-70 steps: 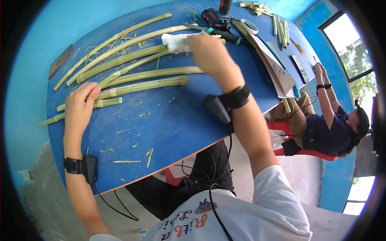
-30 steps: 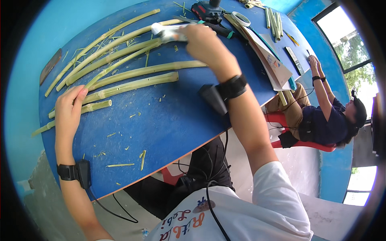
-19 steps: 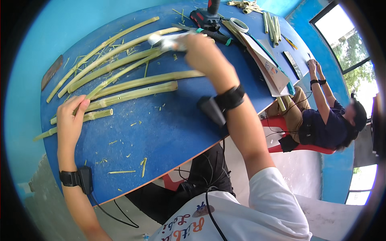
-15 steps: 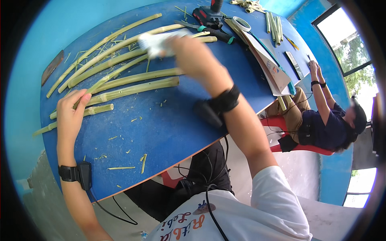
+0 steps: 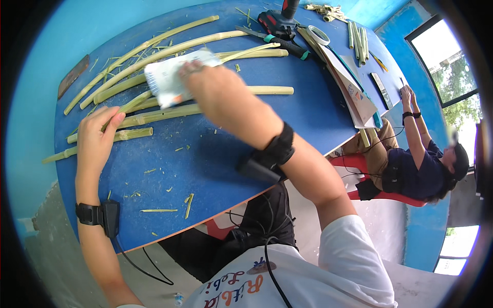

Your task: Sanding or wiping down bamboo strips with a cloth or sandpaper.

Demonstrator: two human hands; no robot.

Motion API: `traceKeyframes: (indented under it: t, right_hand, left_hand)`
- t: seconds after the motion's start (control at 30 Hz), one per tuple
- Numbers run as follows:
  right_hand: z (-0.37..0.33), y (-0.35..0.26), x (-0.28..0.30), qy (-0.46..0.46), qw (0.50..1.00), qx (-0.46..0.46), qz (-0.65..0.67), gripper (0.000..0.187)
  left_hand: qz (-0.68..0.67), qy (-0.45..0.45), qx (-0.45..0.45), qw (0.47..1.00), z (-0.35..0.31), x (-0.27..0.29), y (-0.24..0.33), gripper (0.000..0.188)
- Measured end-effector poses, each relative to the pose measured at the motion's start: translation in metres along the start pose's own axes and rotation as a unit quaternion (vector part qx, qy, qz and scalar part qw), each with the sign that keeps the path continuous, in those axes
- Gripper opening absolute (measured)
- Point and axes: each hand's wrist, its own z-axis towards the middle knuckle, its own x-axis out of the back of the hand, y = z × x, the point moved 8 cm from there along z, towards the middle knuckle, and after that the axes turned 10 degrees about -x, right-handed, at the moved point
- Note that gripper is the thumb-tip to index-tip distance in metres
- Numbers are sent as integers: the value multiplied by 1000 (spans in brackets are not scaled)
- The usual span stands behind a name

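My left hand (image 5: 96, 134) is closed round the lower end of a slender green bamboo stalk (image 5: 134, 101), thumb on top. Further up that stalk, my right hand (image 5: 208, 84) presses a white printed sheet (image 5: 167, 77) over it, fingertips on the sheet. What the sheet's underside is like is hidden. The stalk's far end (image 5: 257, 48) comes out beyond the right hand. Several other bamboo stalks lie beside it; a long pale stalk (image 5: 174, 47) is on the far side, and a thick stalk (image 5: 159, 117) and a short one (image 5: 134, 134) are nearer me.
A cordless drill (image 5: 277, 24), a knife with a black and teal handle (image 5: 287, 46) and a tape roll (image 5: 318, 35) lie on the blue table (image 5: 231, 169). Green shavings (image 5: 159, 210) are scattered nearby. Another person (image 5: 421, 159) sits at the right end, hands at the table.
My right hand has slid the white sheet leftward along the stalk, toward my left hand. My left hand keeps its hold. The view has shifted slightly.
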Motion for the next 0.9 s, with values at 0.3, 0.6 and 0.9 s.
traceKeyframes:
  t: [0.3, 0.6, 0.9]
  right_hand:
    - [1, 59, 12, 4, 999, -33, 11, 38]
    - [-1, 73, 15, -28, 996, -76, 48, 23]
    - [5, 27, 0, -50, 996, -21, 67, 47]
  left_hand:
    - [3, -10, 13, 1000, 0, -2, 3, 24]
    - [-8, -8, 5, 1000, 0, 1, 5, 24]
    - [12, -8, 9, 1000, -2, 1, 4, 25]
